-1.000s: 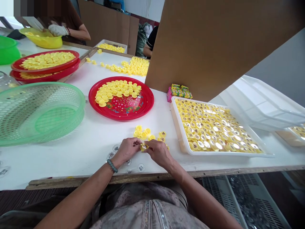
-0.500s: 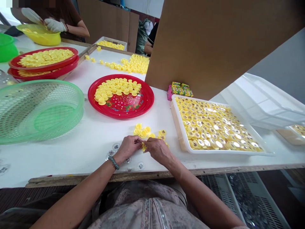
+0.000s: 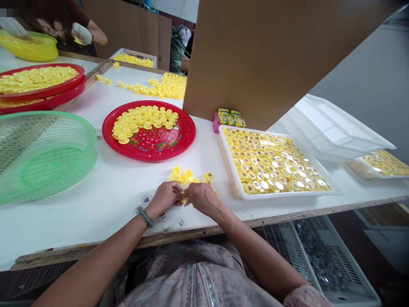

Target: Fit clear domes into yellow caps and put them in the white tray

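Observation:
My left hand (image 3: 165, 196) and my right hand (image 3: 202, 197) meet at the near edge of the white table (image 3: 105, 196), fingers pinched together on a small yellow cap (image 3: 184, 196). A green bead bracelet sits on my left wrist. Just beyond my fingers lies a small cluster of loose yellow caps (image 3: 184, 175). Several clear round discs (image 3: 146, 199) lie on the table under my left hand. A red plate (image 3: 179, 143) with yellow caps on its far half stands ahead. A white tray (image 3: 230, 177) packed with yellow caps with shiny centres sits to my right.
A green mesh basket (image 3: 47, 153) stands at the left, stacked red plates (image 3: 51, 91) of caps behind it. A tall cardboard sheet (image 3: 265, 59) rises behind the tray, with small colourful packets (image 3: 228, 118) at its foot. Another person with white gloves works at a yellow bowl (image 3: 30, 49) far left. Empty white trays (image 3: 329, 128) lie right.
The camera has swung a little to the right, so everything has slid left in view. My hands stay pinched together on the yellow cap at the same spot.

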Demonstrator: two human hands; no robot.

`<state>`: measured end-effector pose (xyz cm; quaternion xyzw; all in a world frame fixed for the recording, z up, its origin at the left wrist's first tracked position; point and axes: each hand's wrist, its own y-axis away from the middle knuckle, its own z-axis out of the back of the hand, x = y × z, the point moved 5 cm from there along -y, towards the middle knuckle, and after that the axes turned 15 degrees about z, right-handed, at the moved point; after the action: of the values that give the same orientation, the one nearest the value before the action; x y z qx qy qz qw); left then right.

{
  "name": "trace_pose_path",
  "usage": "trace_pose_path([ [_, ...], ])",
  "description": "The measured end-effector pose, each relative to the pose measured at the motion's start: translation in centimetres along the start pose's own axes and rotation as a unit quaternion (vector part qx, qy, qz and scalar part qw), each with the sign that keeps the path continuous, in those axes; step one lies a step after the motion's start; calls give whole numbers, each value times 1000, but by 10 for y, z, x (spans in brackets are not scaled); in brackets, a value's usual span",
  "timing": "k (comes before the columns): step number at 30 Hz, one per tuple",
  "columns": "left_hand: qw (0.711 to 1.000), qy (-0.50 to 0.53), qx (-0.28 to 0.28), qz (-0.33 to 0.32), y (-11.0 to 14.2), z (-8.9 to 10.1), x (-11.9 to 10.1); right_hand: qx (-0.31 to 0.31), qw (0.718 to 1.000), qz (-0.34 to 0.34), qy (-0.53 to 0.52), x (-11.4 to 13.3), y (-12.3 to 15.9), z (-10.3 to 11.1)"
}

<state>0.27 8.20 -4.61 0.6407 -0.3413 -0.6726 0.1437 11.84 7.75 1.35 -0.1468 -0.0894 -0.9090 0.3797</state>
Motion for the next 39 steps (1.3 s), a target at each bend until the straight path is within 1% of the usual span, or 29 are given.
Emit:
trace_pose_path([
  [3, 998, -57, -28, -24, 4, 0, -6, -18, 999, 16, 26, 6, 5, -1],
  [5, 993, -89, -52, -54, 10, 4, -11, -35, 997, 19, 64, 9, 11, 0],
  [7, 988, -104, -78, -88, 19, 12, -17, -45, 994, -1, 104, 10, 21, 3],
  [9, 981, -114, -107, -115, 30, 26, -22, -43, 990, -43, 128, 7, 32, 6],
  [10, 976, -130, -125, -122, 37, 33, -25, -42, 988, -66, 133, 6, 37, 9],
  [12, 959, -193, -167, -126, 48, 47, -27, -58, 985, -97, 131, 8, 45, 15],
  [13, 946, -236, -181, -126, 53, 51, -27, -69, 985, -98, 122, 12, 46, 17],
  [14, 933, -282, -188, -125, 58, 52, -25, -77, 988, -84, 104, 18, 46, 18],
  [16, 907, -359, -175, -130, 64, 48, -19, -65, 997, -18, 46, 33, 41, 12],
  [18, 887, -412, -145, -151, 69, 39, -11, -25, 998, 48, -17, 47, 35, 0],
  [19, 878, -430, -132, -164, 71, 35, -7, -8, 997, 64, -41, 51, 33, -7],
  [21, 868, -447, -115, -182, 74, 28, -2, 10, 996, 55, -75, 52, 32, -19],
  [23, 876, -436, -105, -177, 75, 29, 0, 16, 994, 29, -103, 47, 33, -28],
  [26, 910, -369, -108, -152, 75, 43, -4, 6, 990, 9, -141, 41, 36, -33],
  [28, 925, -325, -140, -141, 74, 55, -9, -10, 988, 0, -155, 39, 37, -31],
  [29, 923, -319, -161, -140, 73, 61, -12, -21, 987, -7, -158, 39, 37, -29],
  [31, 909, -341, -187, -149, 72, 65, -15, -49, 987, -27, -150, 37, 37, -25],
  [32, 899, -364, -186, -156, 72, 64, -15, -65, 987, -35, -142, 36, 37, -23],
  [34, 878, -416, -160, -174, 71, 55, -13, -92, 987, -38, -130, 36, 37, -21],
  [36, 858, -458, -136, -190, 72, 46, -10, -109, 985, -27, -132, 36, 40, -22],
  [39, 838, -491, -132, -195, 74, 37, -6, -144, 978, -13, -148, 34, 46, -28],
])
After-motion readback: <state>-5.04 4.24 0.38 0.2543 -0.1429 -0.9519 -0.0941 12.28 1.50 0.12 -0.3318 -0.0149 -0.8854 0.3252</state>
